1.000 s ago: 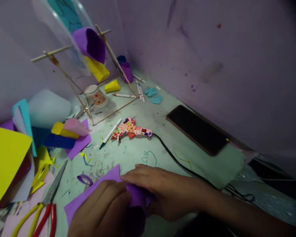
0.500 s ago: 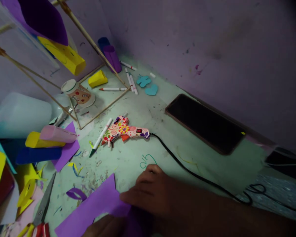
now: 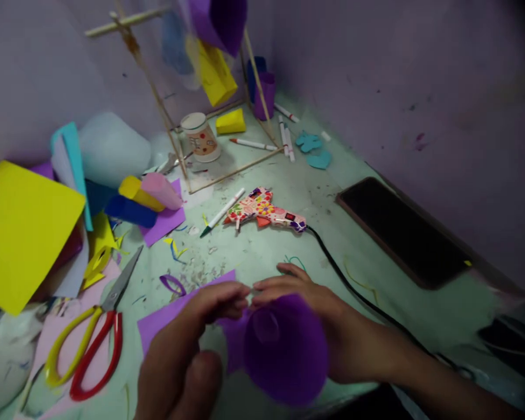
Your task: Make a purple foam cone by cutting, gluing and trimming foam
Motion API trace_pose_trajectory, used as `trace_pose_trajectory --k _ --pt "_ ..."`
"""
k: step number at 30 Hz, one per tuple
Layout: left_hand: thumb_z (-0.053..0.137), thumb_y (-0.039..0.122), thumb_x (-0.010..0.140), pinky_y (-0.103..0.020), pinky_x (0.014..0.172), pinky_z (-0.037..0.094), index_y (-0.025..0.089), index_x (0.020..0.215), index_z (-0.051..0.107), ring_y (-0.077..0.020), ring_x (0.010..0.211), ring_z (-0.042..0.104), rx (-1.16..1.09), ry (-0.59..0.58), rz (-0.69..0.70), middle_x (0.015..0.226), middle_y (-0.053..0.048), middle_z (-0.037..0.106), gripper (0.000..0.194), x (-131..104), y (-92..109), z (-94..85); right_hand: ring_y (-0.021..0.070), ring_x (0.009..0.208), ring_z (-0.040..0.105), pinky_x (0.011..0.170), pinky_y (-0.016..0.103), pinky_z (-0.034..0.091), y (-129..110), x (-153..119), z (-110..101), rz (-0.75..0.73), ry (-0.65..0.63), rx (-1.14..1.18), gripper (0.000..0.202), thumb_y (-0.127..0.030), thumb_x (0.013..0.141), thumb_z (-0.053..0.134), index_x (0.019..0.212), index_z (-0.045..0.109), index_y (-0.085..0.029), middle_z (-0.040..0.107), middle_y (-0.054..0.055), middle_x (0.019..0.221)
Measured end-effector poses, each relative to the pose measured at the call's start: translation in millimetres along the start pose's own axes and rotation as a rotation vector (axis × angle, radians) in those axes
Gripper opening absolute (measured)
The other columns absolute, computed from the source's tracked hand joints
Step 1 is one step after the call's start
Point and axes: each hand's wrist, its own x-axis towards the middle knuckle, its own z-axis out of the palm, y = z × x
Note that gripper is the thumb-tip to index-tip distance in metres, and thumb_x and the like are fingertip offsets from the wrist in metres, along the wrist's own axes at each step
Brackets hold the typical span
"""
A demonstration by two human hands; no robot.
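A purple sheet rolled into a wide tube (image 3: 284, 356) is at the lower middle, its open end towards me. My right hand (image 3: 328, 321) is curved round the far right side of the tube, fingers pointing left; its thumb is hidden. To the left is my left hand (image 3: 184, 344), fingers stretched out and thumb apart, holding nothing. Its fingertips come close to those of the right hand. Beneath the hands lies a flat purple sheet (image 3: 157, 321). A flower-patterned glue gun (image 3: 266, 210) rests beyond them, beside a green-tipped marker (image 3: 223, 211).
Open scissors (image 3: 109, 309) lie at the left, near a yellow sheet (image 3: 30, 227). A stick frame (image 3: 236, 170) stands at the back around a paper cup (image 3: 201, 137). A phone (image 3: 405, 230) is at the right. The black cord (image 3: 350, 280) runs past my right arm.
The view has swung left and down. The purple tube has come into plain sight at my right hand. My left hand has lifted from the purple sheet and opened.
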Motion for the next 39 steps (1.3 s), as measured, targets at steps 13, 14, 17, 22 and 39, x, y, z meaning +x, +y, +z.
trace_pose_trajectory --k 13,14,17,22,39 --pt "0.05 0.011 0.079 -0.027 0.077 0.053 0.017 0.109 0.056 -0.0168 0.089 0.066 0.11 -0.017 0.431 0.101 -0.007 0.071 0.031 -13.0 -44.3 16.0 0.0206 0.069 0.063 0.067 0.034 0.054 -6.4 -4.5 31.5 -0.064 0.298 -0.101 0.006 -0.018 0.07 0.062 0.075 0.064 -0.021 0.066 0.003 0.071" --pt "0.05 0.012 0.079 -0.028 0.077 0.053 0.016 0.109 0.055 -0.0177 0.089 0.067 0.118 -0.018 0.449 0.1 -0.008 0.071 0.031 -13.8 -45.6 16.2 0.0215 0.072 0.064 0.07 0.036 0.054 -7.1 -4.3 30.9 -0.091 0.275 -0.122 0.009 -0.016 0.07 0.062 0.077 0.065 -0.02 0.067 0.004 0.073" --pt "0.05 0.012 0.078 -0.031 0.076 0.054 0.016 0.111 0.055 -0.0198 0.088 0.067 0.144 -0.055 0.406 0.1 -0.009 0.071 0.033 -15.6 -47.0 16.6 0.0254 0.096 0.064 0.086 0.041 0.05 -10.3 -4.4 25.9 -0.116 0.212 -0.188 0.029 -0.013 0.074 0.061 0.102 0.065 -0.02 0.069 0.01 0.105" --pt "0.054 0.022 0.08 -0.032 0.077 0.052 0.021 0.11 0.056 -0.0196 0.089 0.065 0.132 -0.105 0.14 0.101 -0.005 0.069 0.03 -15.5 -45.7 21.3 0.0268 0.116 0.055 0.098 0.044 0.043 -18.2 -4.9 19.1 0.017 0.165 -0.035 0.057 -0.021 0.072 0.073 0.125 0.051 -0.022 0.057 0.011 0.127" --pt "0.067 0.027 0.071 -0.026 0.067 0.05 0.019 0.084 0.07 -0.0168 0.074 0.062 -0.246 -0.015 -0.096 0.077 0.0 0.069 0.016 -5.4 -25.7 -0.4 0.0164 0.075 0.065 0.072 0.03 0.051 -20.6 24.4 31.6 0.286 0.215 0.503 0.035 -0.017 0.058 0.079 0.09 0.067 -0.018 0.072 0.001 0.082"
